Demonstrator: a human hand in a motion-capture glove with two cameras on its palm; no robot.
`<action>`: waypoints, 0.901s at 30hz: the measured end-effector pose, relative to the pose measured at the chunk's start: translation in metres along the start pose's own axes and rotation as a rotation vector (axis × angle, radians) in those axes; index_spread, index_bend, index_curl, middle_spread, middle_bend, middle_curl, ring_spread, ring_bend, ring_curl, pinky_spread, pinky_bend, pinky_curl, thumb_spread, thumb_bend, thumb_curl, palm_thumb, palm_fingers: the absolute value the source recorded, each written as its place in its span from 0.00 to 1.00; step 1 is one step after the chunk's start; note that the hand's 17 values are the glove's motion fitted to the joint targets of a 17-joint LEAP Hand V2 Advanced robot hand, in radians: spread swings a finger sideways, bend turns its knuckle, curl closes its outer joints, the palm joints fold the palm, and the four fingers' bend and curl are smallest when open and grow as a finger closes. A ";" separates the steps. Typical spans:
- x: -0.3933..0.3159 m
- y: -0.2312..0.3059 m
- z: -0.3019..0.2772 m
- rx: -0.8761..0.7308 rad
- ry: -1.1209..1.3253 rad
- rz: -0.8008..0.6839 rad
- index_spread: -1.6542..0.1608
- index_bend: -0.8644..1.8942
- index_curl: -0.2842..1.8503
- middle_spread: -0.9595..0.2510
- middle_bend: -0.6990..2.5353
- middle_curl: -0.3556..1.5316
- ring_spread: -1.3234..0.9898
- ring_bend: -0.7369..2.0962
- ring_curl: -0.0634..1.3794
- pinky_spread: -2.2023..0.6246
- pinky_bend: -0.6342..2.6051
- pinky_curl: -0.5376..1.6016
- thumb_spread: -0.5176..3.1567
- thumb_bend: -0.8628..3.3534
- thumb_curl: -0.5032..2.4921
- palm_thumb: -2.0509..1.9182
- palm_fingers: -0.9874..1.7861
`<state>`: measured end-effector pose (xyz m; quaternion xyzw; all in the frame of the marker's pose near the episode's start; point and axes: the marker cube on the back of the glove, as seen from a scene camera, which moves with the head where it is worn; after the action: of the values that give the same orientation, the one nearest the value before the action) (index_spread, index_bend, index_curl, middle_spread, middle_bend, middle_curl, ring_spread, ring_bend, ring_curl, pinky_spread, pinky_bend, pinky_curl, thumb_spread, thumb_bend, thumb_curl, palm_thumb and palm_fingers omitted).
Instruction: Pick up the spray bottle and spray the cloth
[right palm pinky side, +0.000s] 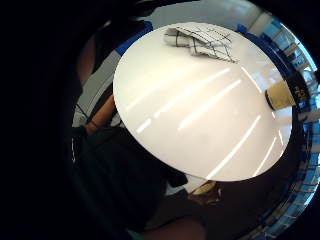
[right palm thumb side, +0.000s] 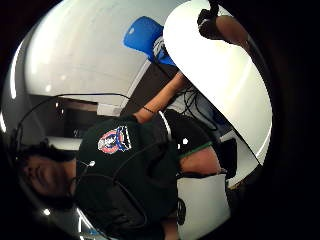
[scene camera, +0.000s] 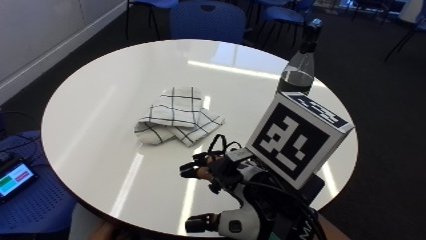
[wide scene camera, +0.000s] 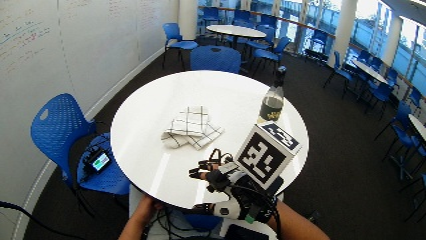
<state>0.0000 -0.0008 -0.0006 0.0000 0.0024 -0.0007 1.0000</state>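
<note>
The right hand (scene camera: 219, 172) hovers over the near edge of the round desk (scene camera: 100, 125), holding nothing; its fingers (scene camera: 196, 170) look loosely spread, pointing out across the white top. The bottle (scene camera: 301, 62) stands upright well beyond the fingers and off to their right, near the far rim, dark in its lower part with a narrow neck and a spray head on top. The cloth (scene camera: 176, 117), checked and folded in a loose heap, lies ahead of the fingers and slightly to their left, closer than the bottle and well apart from it. The step in hand appears to be the reach for the bottle. To do it well, the hand should probably travel to the right of the cloth so as not to drag it, arrive at the bottle's side with the fingers wide, and close high on the neck so that a finger can reach the trigger. A tall, narrow bottle near a rim may tip if knocked, so a level approach seems wise.
</note>
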 end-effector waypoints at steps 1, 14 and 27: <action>0.000 0.000 0.000 0.000 0.002 0.000 0.80 0.45 0.18 0.80 0.31 0.23 0.57 0.37 0.09 0.82 0.24 0.26 0.25 0.26 0.20 0.61 0.58; 0.004 -0.004 0.003 -0.024 0.010 0.014 0.72 0.44 0.26 0.80 0.31 0.30 0.57 0.38 0.18 0.85 0.24 0.31 0.39 0.25 0.23 0.64 0.55; 0.022 -0.012 -0.003 0.047 -0.009 0.057 0.70 0.44 0.28 0.80 0.30 0.33 0.57 0.37 0.21 0.86 0.24 0.32 0.43 0.23 0.25 0.65 0.56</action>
<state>0.0220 -0.0124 -0.0035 0.0236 -0.0022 0.0278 0.9993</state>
